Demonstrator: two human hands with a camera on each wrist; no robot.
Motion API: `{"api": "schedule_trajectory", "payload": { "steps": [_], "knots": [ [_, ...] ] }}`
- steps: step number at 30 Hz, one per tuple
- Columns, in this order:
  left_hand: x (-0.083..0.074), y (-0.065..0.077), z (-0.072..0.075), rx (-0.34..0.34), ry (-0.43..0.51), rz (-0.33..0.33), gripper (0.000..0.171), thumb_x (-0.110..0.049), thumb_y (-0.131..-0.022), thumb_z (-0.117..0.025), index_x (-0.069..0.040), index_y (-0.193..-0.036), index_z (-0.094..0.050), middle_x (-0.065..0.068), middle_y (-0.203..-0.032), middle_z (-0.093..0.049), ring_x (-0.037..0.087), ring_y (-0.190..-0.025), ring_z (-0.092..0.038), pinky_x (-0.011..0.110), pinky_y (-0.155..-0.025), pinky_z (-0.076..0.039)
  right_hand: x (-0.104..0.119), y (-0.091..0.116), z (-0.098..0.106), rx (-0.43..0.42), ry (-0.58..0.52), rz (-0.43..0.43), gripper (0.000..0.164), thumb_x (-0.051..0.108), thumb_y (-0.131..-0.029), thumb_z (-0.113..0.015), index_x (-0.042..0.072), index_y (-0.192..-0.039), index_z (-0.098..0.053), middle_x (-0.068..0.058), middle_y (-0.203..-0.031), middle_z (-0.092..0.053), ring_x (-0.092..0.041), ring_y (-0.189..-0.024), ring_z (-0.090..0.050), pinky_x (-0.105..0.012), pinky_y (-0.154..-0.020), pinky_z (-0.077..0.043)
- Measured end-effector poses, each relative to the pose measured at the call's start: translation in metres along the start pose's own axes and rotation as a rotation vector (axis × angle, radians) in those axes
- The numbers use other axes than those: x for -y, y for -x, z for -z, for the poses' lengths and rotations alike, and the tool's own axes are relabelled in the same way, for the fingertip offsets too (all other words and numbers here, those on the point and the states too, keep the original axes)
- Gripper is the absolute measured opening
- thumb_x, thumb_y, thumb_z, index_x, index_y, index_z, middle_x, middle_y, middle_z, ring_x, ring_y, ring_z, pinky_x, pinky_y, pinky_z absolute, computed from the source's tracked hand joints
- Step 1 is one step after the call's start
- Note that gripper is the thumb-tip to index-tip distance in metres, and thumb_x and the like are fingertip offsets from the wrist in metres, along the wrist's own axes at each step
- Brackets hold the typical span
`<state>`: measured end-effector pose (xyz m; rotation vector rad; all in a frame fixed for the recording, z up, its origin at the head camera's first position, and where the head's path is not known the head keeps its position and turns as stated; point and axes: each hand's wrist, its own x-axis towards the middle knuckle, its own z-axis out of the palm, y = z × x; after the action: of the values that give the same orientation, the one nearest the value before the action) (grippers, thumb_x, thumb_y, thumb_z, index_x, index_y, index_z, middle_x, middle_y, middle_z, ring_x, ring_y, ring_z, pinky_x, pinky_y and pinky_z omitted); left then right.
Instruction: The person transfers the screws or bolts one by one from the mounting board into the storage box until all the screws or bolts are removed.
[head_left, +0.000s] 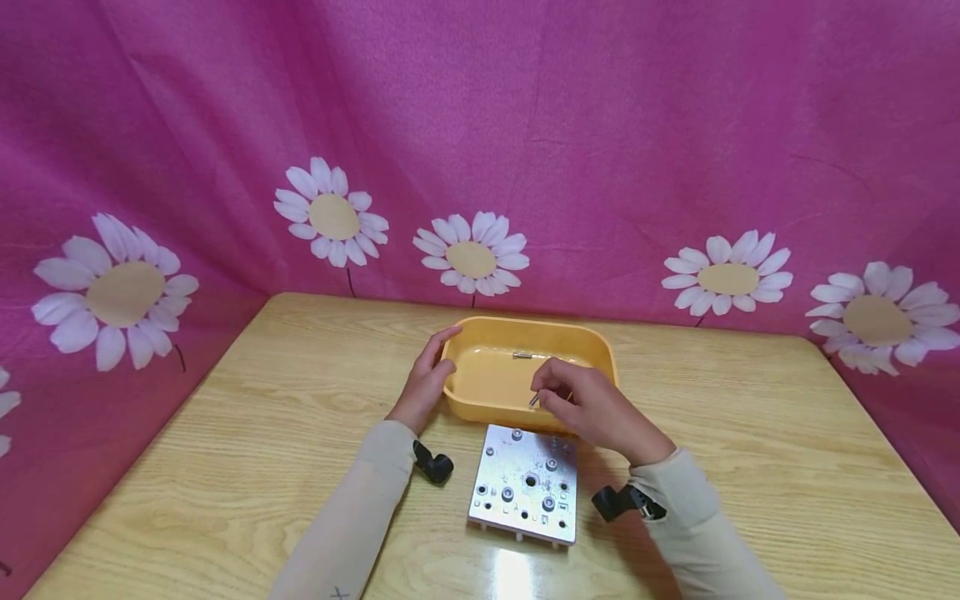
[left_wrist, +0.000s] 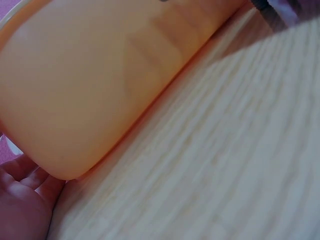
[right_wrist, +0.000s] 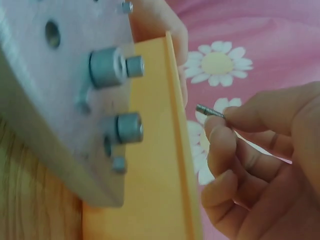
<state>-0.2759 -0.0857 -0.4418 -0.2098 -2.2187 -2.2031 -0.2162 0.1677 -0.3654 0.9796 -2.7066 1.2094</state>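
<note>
A yellow plastic tray (head_left: 491, 411) stands on the table. My left hand (head_left: 424, 379) holds its left end, thumb at the rim; in the left wrist view the fingers (left_wrist: 22, 175) lie along the outer wall. Above the tray's right half, my right hand (head_left: 592, 406) pinches a small threaded metal screw (right_wrist: 210, 110) between thumb and index finger. Another small metal screw (head_left: 522, 356) lies on the tray floor near the far wall. In front of the tray sits a square metal plate (head_left: 517, 462) with holes and several socket-head screws (right_wrist: 131, 127) standing up from it.
The wooden table (head_left: 300, 442) extends to both sides of the tray. A pink cloth (head_left: 585, 125) with daisies hangs behind and beside it. Short pegs show under the plate's near edge. Each wrist wears a black camera mount (head_left: 433, 463).
</note>
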Motion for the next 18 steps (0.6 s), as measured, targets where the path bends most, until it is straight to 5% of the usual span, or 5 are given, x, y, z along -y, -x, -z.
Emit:
{"api": "schedule_trajectory", "payload": {
  "steps": [12, 18],
  "knots": [
    [0.0, 0.001, -0.002, -0.035, -0.016, -0.009, 0.059, 0.0, -0.086, -0.043, -0.023, -0.14, -0.048, 0.0, -0.154, -0.033, 0.02, -0.14, -0.029, 0.04, -0.111, -0.03, -0.025, -0.002, -0.002, -0.063, 0.049, -0.064, 0.008, 0.002, -0.089, -0.06, 0.009, -0.094, -0.062, 0.003, -0.07, -0.058, -0.013, -0.062, -0.05, -0.024, -0.055, -0.042],
    [0.0, 0.001, -0.002, -0.033, -0.029, -0.005, 0.059, 0.0, -0.086, -0.043, -0.022, -0.141, -0.047, 0.0, -0.155, -0.031, 0.018, -0.143, -0.022, 0.037, -0.114, -0.023, -0.031, -0.002, -0.006, -0.057, 0.091, -0.073, 0.007, 0.001, -0.088, -0.061, 0.005, -0.094, -0.063, 0.005, -0.068, -0.056, -0.01, -0.059, -0.046, -0.025, -0.054, -0.041]
  ]
}}
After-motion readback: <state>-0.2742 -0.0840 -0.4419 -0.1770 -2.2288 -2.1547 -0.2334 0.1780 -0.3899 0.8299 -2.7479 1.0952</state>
